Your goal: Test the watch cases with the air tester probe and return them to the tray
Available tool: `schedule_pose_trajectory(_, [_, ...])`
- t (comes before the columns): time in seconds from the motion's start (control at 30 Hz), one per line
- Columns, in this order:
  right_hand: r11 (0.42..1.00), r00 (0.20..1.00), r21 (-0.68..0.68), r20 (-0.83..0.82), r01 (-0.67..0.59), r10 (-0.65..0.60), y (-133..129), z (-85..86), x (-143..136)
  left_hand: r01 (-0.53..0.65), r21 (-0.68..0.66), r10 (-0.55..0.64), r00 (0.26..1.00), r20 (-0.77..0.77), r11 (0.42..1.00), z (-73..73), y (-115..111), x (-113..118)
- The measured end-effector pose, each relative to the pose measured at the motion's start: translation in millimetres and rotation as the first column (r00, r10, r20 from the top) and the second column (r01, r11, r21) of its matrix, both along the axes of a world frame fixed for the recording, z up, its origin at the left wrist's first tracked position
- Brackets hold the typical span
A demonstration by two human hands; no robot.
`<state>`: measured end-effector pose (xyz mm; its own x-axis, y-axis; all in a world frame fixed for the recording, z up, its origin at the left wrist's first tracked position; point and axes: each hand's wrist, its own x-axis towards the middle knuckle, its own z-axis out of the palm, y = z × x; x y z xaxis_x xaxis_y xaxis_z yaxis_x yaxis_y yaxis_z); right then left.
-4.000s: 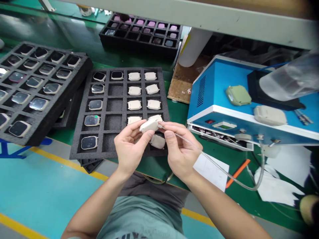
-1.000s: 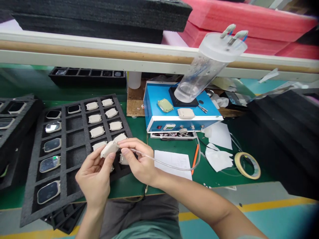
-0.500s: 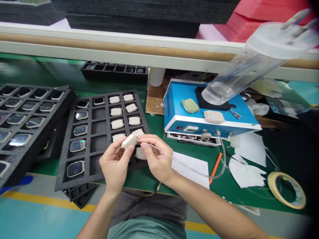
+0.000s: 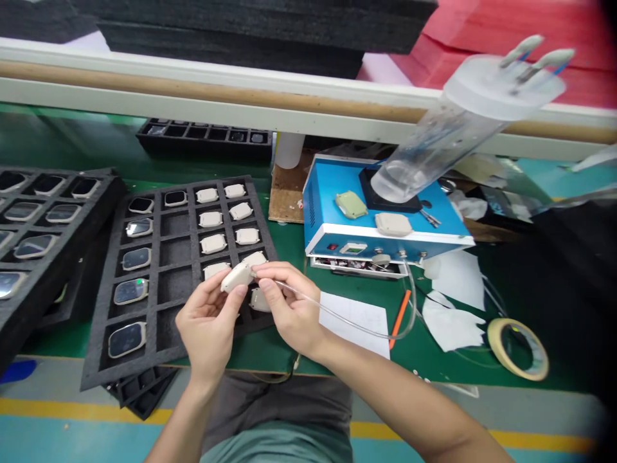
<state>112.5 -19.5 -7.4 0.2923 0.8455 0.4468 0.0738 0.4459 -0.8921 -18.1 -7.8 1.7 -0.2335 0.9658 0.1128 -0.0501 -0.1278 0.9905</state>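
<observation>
Smartwatch case (image 4: pixel 237 278) is pinched in the left hand (image 4: pixel 207 321) over the foam tray (image 4: pixel 153 276), whose left side holds 6 face-up smartwatches (image 4: pixel 126 339), while clear tubing (image 4: pixel 340 317), pinched in the right hand (image 4: pixel 299 315), already meets the case, unreleased.

Teal-green shirt (image 4: pixel 279 444), dark grey trousers (image 4: pixel 289 402)

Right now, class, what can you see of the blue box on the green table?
The blue box stands upright, its smooth body metal-looking, with white edges and side slots. Its front has a red switch, a small display and metal fittings; from one, a clear hose runs to the right hand. On top rest a green case, a beige case and a black base under a clear cylinder.
</observation>
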Motion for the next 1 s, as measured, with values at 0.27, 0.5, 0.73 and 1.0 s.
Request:
schedule_pose_trajectory(0.27, [1.0,1.0,-0.001,0.009,-0.001,0.001,1.3,2.1,0.1,-0.011,-0.003,0.011,1.0,-0.029,1.0,0.3,0.6,0.4])
schedule_pose_trajectory(0.5, [1.0,1.0,0.007,0.005,-0.004,0.004,1.4,2.0,0.5,-0.01,0.023,0.01,1.0,-0.002,1.0,0.5,1.6,1.1])
schedule_pose_trajectory(0.73, [0.999,0.999,0.015,-0.042,-0.033,0.033,0.6,0.7,0.1,-0.008,0.052,0.007,1.0,0.014,0.999,-0.9,2.1,0.4])
schedule_pose_trajectory(1.0, [0.999,0.998,0.01,-0.046,-0.032,0.032,0.3,-0.6,-0.3,-0.015,0.038,0.015,1.0,0.002,0.999,-1.0,1.7,0.6])
